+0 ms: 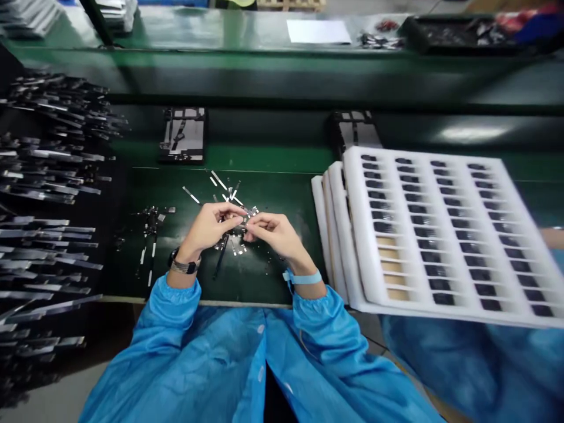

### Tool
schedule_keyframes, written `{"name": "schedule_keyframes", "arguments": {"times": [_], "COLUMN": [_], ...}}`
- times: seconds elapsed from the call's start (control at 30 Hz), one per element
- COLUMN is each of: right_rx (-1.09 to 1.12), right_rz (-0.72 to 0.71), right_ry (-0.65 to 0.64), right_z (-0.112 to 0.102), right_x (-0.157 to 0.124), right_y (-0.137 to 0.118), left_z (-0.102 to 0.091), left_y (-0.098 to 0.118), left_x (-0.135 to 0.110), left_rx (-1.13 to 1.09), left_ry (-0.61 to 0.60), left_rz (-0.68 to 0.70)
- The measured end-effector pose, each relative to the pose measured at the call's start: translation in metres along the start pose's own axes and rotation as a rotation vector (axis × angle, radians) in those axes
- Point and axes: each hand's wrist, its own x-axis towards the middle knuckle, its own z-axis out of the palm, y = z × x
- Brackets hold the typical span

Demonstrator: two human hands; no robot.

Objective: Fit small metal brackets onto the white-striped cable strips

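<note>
My left hand (214, 226) and my right hand (277, 235) meet over the green worktop, thumbs and forefingers pinched together. Between the fingertips is a small silvery electronic part (245, 222), mostly hidden by the fingers. Just below and beyond the hands lies a loose pile of small flex cables (238, 249) with metal ends, some white strips (219, 180) fanning out from it. Left of my left hand, a second small cluster of dark flex cables (152, 222) rests on the worktop. A watch is on my left wrist, a light blue band on my right.
Bundles of flex cables (48, 247) line the left side. White foam trays (368, 258) with slotted dark parts lean at the right, beside another person's blue sleeve (440, 358). Two dark units with grey panels (187, 138) (359, 134) stand behind. A shelf (247, 35) crosses the back.
</note>
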Motion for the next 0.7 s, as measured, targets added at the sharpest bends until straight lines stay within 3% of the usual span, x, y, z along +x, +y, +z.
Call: {"name": "schedule_keyframes", "arguments": {"times": [0.23, 0.4, 0.57, 0.7], "right_rx": [-0.01, 0.013, 0.066, 0.126], "right_rz": [-0.005, -0.017, -0.017, -0.032], "right_ry": [-0.045, -0.031, -0.044, -0.092], "right_z": [-0.005, -0.007, -0.008, -0.007], "right_x": [-0.002, -0.003, -0.009, -0.014], "right_y": [-0.004, -0.006, -0.011, -0.017], "left_z": [-0.002, -0.009, -0.006, 0.009], "left_y": [-0.004, 0.012, 0.041, 0.04], "left_x": [0.001, -0.008, -0.031, -0.038], "left_rx": [-0.01, -0.019, 0.25, 0.591], "left_ry": [-0.039, 0.014, 0.246, 0.406], "left_rz": [-0.029, 0.02, 0.37, 0.781]}}
